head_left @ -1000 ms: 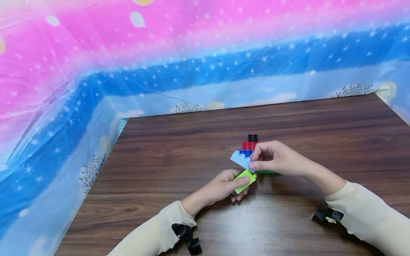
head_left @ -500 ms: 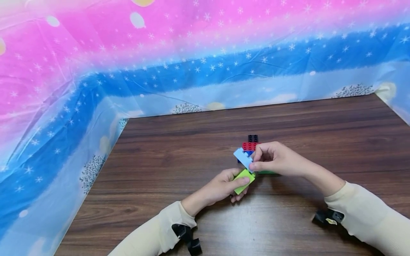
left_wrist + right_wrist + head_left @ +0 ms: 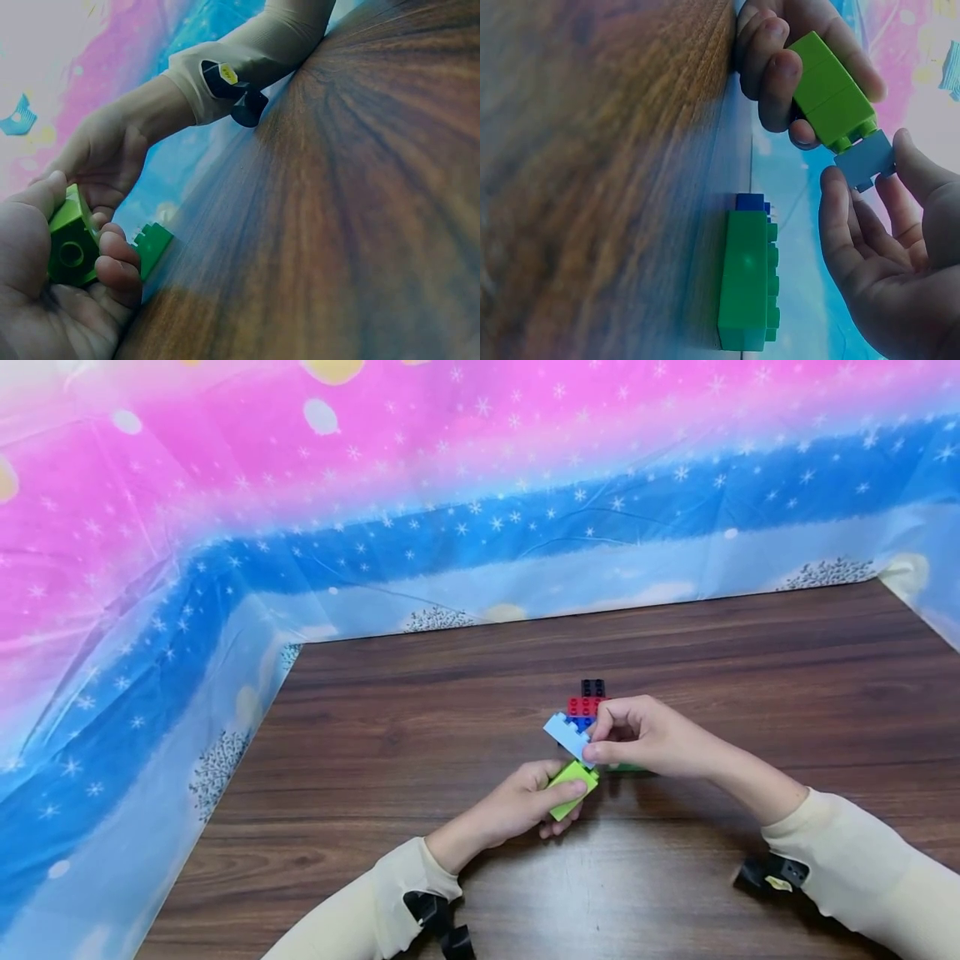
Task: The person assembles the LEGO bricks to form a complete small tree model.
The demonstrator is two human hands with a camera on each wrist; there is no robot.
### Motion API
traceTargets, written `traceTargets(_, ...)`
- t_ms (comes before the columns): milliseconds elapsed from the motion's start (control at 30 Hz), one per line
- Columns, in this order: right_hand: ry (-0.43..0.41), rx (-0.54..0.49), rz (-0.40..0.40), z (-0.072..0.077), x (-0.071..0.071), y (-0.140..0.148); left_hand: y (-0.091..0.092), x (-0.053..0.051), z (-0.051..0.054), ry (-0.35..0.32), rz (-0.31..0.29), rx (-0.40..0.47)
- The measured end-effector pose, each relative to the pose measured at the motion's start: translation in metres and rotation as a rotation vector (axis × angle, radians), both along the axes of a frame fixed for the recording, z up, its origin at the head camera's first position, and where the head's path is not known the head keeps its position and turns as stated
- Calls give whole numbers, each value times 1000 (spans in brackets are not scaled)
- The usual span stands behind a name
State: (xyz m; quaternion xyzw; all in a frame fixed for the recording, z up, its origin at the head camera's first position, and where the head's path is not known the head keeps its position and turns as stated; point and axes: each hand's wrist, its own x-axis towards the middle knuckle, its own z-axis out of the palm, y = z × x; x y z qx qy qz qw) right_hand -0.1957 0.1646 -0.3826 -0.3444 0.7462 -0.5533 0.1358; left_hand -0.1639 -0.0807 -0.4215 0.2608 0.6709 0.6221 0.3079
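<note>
Best have the left hand (image 3: 534,797), curled round the lime brick (image 3: 831,91), brace firmly while the right hand (image 3: 651,737), pinching the pale brick (image 3: 567,737) at lime's twelve o'clock in the head view, squares both before pressing evenly.

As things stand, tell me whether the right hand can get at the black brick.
Probably not yet: the right hand pinches the light blue brick. With its fingers freed, likely yes; nothing covers the black brick in the head view.
</note>
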Motion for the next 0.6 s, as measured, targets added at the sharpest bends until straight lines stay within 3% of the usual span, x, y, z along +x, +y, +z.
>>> traceTargets(433,5,25,-66,1,4,-1,1,0,-2,-12,5,5)
traceTargets(600,13,42,-50,1,4,-3,0,0,-1,-11,-1,-16)
